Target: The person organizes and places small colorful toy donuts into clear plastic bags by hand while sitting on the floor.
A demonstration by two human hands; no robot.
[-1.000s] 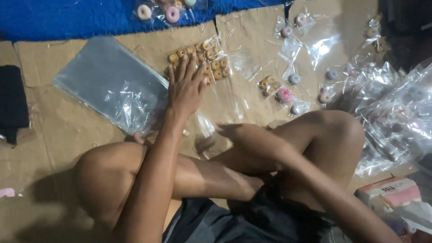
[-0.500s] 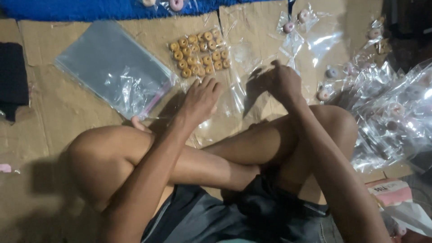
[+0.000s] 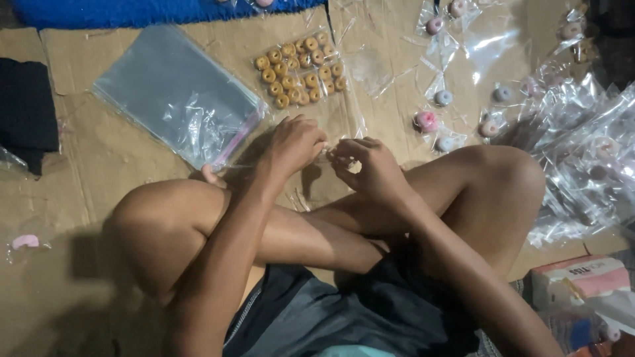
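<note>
left hand (image 3: 294,144) pinches clear bag (image 3: 329,153) | right hand (image 3: 370,165) pinches same bag (contents unclear) | tan rings (image 3: 301,69) lie beyond

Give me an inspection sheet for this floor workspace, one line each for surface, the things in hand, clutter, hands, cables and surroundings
Surface: flattened brown cardboard on the floor, creased.
Job's things: small clear plastic bag pinched between both hands; what it holds cannot be told.
Clutter: stack of clear bags; pack of tan ring-shaped pieces; single bagged pink and blue rings; heap of filled bags at the right; small pink piece at the left.
Hands: left hand and right hand meet above the crossed legs, fingers closed on the bag.
Cables: nothing seen.
Surroundings: blue cloth along the top; black cloth at the left; pink and white box at lower right.
</note>
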